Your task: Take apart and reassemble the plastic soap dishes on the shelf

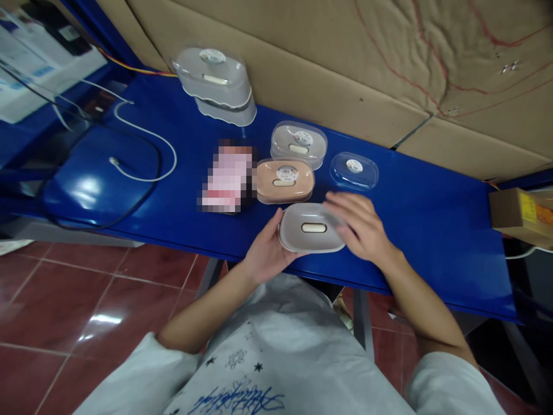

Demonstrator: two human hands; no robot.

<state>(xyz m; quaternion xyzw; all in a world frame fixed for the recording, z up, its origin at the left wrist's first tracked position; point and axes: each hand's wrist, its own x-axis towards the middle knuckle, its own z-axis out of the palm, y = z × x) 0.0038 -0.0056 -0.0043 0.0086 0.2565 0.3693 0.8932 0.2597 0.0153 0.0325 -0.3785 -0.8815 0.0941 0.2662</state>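
A grey oval soap dish with a pale oblong piece in its middle is held near the table's front edge. My left hand grips it from the left, thumb at the rim and fingers underneath. Over its right end hovers my right hand, fingers stretched out and slightly blurred; whether they touch the rim I cannot tell. Just behind are a peach soap dish and a grey soap dish, both under clear labelled lids. A loose clear lid with a round sticker lies to the right.
Stacked grey containers with clear covers stand at the back left. A blurred-out phone-like object lies left of the dishes. A white cable loops across the blue table. Cardboard lines the back; a carton sits right.
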